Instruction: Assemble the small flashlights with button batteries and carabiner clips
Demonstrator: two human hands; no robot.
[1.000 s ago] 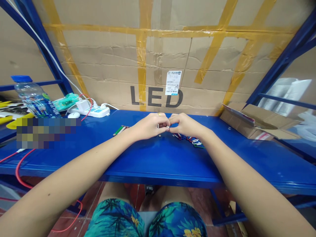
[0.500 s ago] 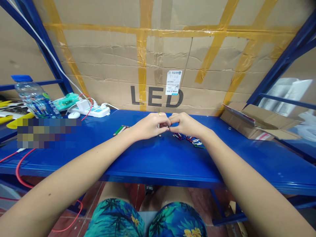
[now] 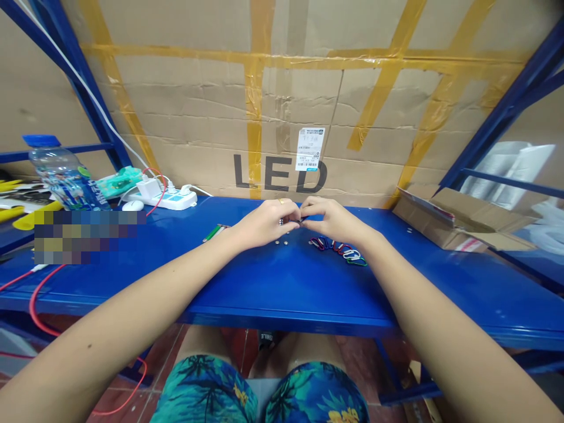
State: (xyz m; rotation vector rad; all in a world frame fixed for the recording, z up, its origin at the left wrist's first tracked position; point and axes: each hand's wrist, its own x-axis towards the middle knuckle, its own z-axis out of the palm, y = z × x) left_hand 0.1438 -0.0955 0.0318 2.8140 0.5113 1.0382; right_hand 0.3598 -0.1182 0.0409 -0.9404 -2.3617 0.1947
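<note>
My left hand and my right hand meet above the blue table, fingertips pinched together around a small dark piece. Its kind is mostly hidden by the fingers. Beside my right wrist lies a row of coloured carabiners, in red, blue, white and green. Small silver bits rest on the table just below my fingers. Partly behind my left forearm are slim green and silver pieces, too small to make out fully.
On the left stand a water bottle, a white power strip and red cables. An open cardboard box sits at the right. A large taped carton marked LED rises behind the blue table.
My fingers have shifted slightly around the small dark piece. More of the silver bits and the carabiners shows now. Both arms stay nearly in place.
</note>
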